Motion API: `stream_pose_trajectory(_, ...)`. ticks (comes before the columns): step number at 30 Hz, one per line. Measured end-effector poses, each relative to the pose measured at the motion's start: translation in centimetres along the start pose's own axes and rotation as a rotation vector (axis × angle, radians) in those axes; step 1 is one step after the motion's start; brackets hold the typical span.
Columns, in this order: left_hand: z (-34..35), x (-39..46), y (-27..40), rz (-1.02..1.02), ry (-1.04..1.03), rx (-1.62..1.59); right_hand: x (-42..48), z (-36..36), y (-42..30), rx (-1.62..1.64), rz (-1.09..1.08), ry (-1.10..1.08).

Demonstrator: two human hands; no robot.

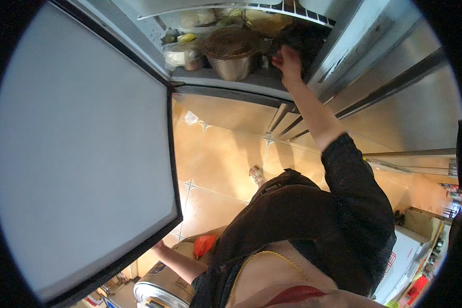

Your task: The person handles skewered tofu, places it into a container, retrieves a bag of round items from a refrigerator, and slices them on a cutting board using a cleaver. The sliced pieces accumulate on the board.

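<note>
My right hand reaches into a refrigerator compartment at the top of the view, its fingers bent beside small metal containers. The area behind it is dark, and whether the fingers grip anything is unclear. Left of that hand, a steel pot with a brown, round top stands on the compartment floor. Further left are a clear plastic bag with pale contents and a small yellow item. The wide refrigerator door is swung out on the left. My left hand is at its lower edge, mostly hidden behind it.
A white wire shelf crosses the top of the compartment. Stainless steel doors line the right. Below lie floor tiles with a white scrap. A large drum and a red bag are beside my left arm.
</note>
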State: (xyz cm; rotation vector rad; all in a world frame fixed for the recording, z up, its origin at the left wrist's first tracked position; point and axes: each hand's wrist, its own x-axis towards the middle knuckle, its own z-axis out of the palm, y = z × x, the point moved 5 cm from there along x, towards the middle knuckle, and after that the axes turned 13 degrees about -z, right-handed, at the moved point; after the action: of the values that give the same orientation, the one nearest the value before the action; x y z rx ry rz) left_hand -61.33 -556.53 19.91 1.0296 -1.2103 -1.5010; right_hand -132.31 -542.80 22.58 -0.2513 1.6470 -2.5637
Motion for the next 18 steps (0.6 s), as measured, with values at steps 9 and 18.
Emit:
stream_pose_trajectory(9, 16.5, -8.9, -0.6, 0.233, 0.326, 0.510, -25.9, -21.7, -0.2, -0.846, 0.268, -1.090)
stream_pose_trajectory(18, 44.4, -0.9, -5.6, 0.290, -0.203, 0.537, -29.6, -45.6, -10.6, -0.980, 0.206, -0.479)
